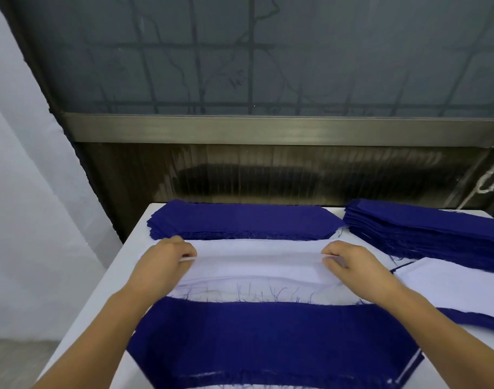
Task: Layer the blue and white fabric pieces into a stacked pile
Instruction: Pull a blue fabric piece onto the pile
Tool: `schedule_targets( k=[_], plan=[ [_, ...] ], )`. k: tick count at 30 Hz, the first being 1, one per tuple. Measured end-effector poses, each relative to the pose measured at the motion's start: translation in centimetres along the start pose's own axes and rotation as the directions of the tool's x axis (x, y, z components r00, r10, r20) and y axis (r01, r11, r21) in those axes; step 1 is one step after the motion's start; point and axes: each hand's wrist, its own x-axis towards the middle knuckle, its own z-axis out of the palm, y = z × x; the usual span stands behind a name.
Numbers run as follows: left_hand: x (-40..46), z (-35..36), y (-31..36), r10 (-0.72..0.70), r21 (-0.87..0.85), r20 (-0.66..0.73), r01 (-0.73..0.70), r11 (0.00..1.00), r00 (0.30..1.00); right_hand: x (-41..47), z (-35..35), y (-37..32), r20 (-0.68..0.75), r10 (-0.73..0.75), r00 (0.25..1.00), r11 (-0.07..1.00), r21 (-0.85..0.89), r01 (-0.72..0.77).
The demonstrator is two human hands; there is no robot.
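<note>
- The surface [133,248] carries blue stacks [240,220] at the far edge and far right.
- A blue piece [268,341] lies nearest me.
- A white piece [257,265] lies between it and the far stack.
- My left hand [164,259] and right hand [349,262] each pinch the white piece's ends.

No writing, label, brand mark or number can be read anywhere. The blue fabric stack [240,220] beyond the hands, the white fabric piece [257,265] between them and the blue piece [268,335] nearer the person look plain, though the wide-angle view is soft.
</note>
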Motion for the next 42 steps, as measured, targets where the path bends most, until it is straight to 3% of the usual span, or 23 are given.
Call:
schedule_targets(
  k=[2, 5, 10, 11, 13, 16, 18, 21, 24, 27, 34, 38, 42],
  plan=[
    [-1.7, -0.8, 0.3, 0.053, -0.029, 0.023, -0.053, 0.998, 0.998, -2.3, -0.7, 0.3, 0.022, -0.018, 1.0, 0.999, 0.038, 0.017],
    [-4.5, -2.2, 0.7, 0.116, -0.159, 0.207, -0.084, 0.984, 0.971, -6.0, -2.3, 1.2, 0.219, 0.054, 0.974, 0.99, 0.116, -0.081],
    [-6.7, -3.6, 2.1, 0.205, -0.383, 0.501, 0.003, 0.924, 0.841, -9.2, -4.1, 1.2, 0.526, 0.098, 0.845, 0.948, 0.208, -0.24],
    [-6.7, -3.7, 2.5, 0.207, -0.382, 0.503, 0.001, 0.924, 0.839, -9.2, -4.3, 1.1, 0.507, 0.114, 0.854, 0.95, 0.195, -0.243],
    [-6.1, -3.6, 2.8, 0.134, -0.325, 0.409, 0.007, 0.946, 0.903, -8.5, -4.0, 1.1, 0.377, 0.154, 0.913, 0.957, 0.172, -0.232],
    [-5.4, -3.7, 3.3, 0.032, -0.337, 0.084, -0.002, 0.941, 0.996, -7.9, -4.0, 0.4, 0.056, 0.113, 0.992, 0.974, 0.189, -0.122],
    [-5.6, -3.8, 3.3, 0.046, -0.377, -0.092, -0.078, 0.923, 0.995, -8.3, -4.0, 0.0, -0.132, 0.024, 0.991, 0.994, 0.113, -0.009],
    [-7.2, -3.2, 2.8, 0.147, -0.332, -0.127, -0.181, 0.926, 0.981, -9.8, -2.5, 0.8, -0.275, -0.164, 0.947, 0.986, -0.063, 0.153],
    [-9.7, -0.8, 2.3, 0.293, -0.271, -0.065, -0.3, 0.915, 0.954, -11.9, 0.0, 2.4, -0.271, -0.35, 0.897, 0.928, -0.228, 0.293],
    [-11.3, 1.6, 2.1, 0.34, -0.212, 0.001, -0.332, 0.919, 0.94, -13.4, 2.1, 3.6, -0.192, -0.433, 0.881, 0.873, -0.333, 0.356],
    [-11.6, 2.2, 1.6, 0.305, -0.206, 0.053, -0.289, 0.935, 0.951, -13.8, 2.3, 4.0, -0.154, -0.436, 0.886, 0.873, -0.309, 0.376],
    [-11.2, 1.8, 1.7, 0.288, -0.241, 0.14, -0.25, 0.938, 0.947, -13.9, 1.7, 3.4, -0.102, -0.33, 0.938, 0.923, -0.246, 0.297],
    [-10.2, 2.3, 2.5, 0.287, -0.296, 0.142, -0.236, 0.926, 0.947, -13.4, 2.0, 2.3, -0.066, -0.295, 0.953, 0.932, -0.24, 0.272]
  ],
)
